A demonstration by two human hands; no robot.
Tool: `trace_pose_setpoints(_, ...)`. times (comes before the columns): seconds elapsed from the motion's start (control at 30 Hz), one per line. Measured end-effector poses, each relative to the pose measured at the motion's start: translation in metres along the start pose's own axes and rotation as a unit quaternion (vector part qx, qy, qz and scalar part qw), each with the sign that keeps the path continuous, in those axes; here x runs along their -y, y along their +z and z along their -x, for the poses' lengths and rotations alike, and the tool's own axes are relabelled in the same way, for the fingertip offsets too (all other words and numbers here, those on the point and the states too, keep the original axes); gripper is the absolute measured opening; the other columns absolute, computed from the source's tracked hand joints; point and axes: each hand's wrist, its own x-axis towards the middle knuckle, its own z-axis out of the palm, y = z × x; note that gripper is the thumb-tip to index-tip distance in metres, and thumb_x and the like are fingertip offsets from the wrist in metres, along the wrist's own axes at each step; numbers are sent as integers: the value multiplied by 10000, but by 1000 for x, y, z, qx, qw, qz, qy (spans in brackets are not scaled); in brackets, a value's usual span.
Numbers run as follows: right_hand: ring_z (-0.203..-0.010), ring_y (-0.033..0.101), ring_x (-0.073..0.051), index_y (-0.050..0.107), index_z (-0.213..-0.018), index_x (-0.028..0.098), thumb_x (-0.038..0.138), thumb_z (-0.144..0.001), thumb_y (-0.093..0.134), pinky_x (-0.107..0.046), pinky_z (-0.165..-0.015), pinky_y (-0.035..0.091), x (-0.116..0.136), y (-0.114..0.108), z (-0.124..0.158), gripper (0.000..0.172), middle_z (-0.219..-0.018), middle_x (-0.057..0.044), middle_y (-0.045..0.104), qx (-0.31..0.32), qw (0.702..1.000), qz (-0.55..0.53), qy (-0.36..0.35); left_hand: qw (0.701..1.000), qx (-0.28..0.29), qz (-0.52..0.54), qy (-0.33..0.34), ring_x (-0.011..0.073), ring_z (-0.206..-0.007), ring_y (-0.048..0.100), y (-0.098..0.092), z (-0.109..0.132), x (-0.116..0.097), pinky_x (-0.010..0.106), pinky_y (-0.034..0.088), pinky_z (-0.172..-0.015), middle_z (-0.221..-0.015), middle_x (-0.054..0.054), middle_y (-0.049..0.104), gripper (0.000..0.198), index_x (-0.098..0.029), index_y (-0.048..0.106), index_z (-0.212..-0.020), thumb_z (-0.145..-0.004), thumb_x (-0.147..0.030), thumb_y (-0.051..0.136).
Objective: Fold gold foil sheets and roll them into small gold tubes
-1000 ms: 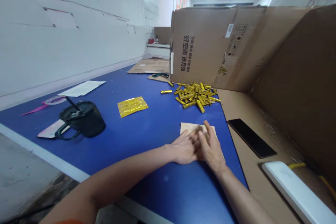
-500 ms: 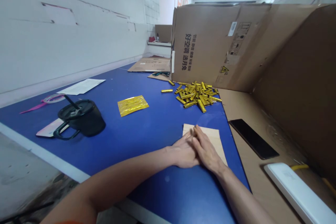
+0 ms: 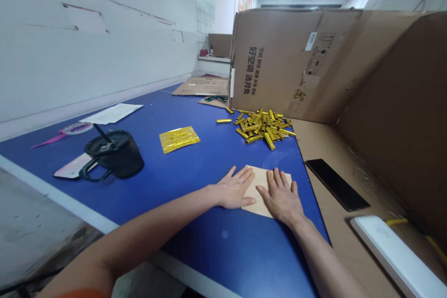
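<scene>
A pale tan sheet (image 3: 260,191), thin and roughly square, lies flat on the blue table (image 3: 195,167). My left hand (image 3: 235,189) rests palm down with spread fingers, its fingertips and thumb over the sheet's left edge. On the right part of the sheet, my right hand (image 3: 283,198) also lies flat with its fingers apart. Neither hand grips anything. Beyond them sits a heap of small gold foil tubes (image 3: 261,125), with a few loose ones at its left side. A crinkled gold foil sheet (image 3: 179,139) lies left of the heap.
At the left stand a dark lidded mug (image 3: 115,156) with a straw, a pink-edged tape roll (image 3: 76,128) and white paper (image 3: 113,113). A large cardboard box (image 3: 279,65) closes off the back and right. A black phone (image 3: 335,184) and a white device (image 3: 394,251) lie at right.
My hands were overlapped on the sheet; they have moved apart, the left one to the left and the right one to the right, uncovering the sheet's middle.
</scene>
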Motion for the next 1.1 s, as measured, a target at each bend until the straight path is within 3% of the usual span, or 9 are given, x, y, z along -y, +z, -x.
trace_pose_setpoints(0.07,-1295,84,-292,267,-1338,109,562,-817,247,-567,-978,99,1,0,0,691,-1415,-153,167,-4,1000,5,3,999,10,28,-21,260,-1303,-1,-8,-6,-11,505,79,-1010,-1417,164,69,782,-68,99,-1355,-802,-613,197)
trace_pose_setpoints(0.17,-1298,56,-283,241,-1350,125,415,-834,311,-559,-987,88,1,-1,2,595,-1424,-130,147,13,1000,18,4,996,-71,58,-18,243,-1304,-16,-11,-20,-36,454,72,-1032,-1420,157,63,794,-53,94,-1353,-803,-621,172)
trace_pose_setpoints(0.23,-1299,10,-281,235,-1354,152,306,-812,365,-557,-992,68,1,-3,3,579,-1431,-105,130,35,999,32,-3,992,-102,77,-2,223,-1306,-3,-6,-30,-52,410,79,-1045,-1426,134,73,776,-69,67,-1359,-811,-600,209)
trace_pose_setpoints(0.33,-1294,-26,-292,231,-1356,158,240,-786,384,-567,-987,72,0,-6,5,595,-1435,-103,112,51,998,42,-16,989,-100,107,-4,224,-1306,35,6,-38,-60,404,87,-1046,-1430,117,65,759,-92,19,-1363,-818,-581,220)
trace_pose_setpoints(0.53,-1299,23,-279,172,-1364,89,279,-825,303,-538,-1003,89,1,-9,5,586,-1431,-127,100,43,999,15,-9,994,-65,86,19,198,-1308,-1,13,-38,-39,405,57,-1047,-1429,128,31,765,-83,-37,-1357,-822,-576,200)
trace_pose_setpoints(0.7,-1302,52,-260,219,-1352,92,376,-859,228,-526,-1010,80,0,-7,2,569,-1429,-113,133,39,999,-1,1,997,-47,47,40,196,-1309,-8,10,-33,-25,427,36,-1044,-1430,119,35,800,-92,-7,-1362,-797,-636,157)
trace_pose_setpoints(0.9,-1302,90,-238,253,-1345,154,358,-871,179,-528,-1000,109,-6,-10,-2,521,-1429,-68,168,23,998,24,57,998,-46,-4,41,238,-1305,-31,15,-31,-16,479,-2,-1028,-1427,132,44,829,-110,67,-1365,-768,-675,174)
trace_pose_setpoints(1.1,-1281,181,-270,349,-1302,158,320,-867,224,-535,-970,178,-15,-14,-3,481,-1394,-113,267,-24,994,28,105,998,-49,-18,35,240,-1304,-33,17,-25,-8,468,12,-1032,-1426,135,43,828,-114,81,-1364,-765,-679,175)
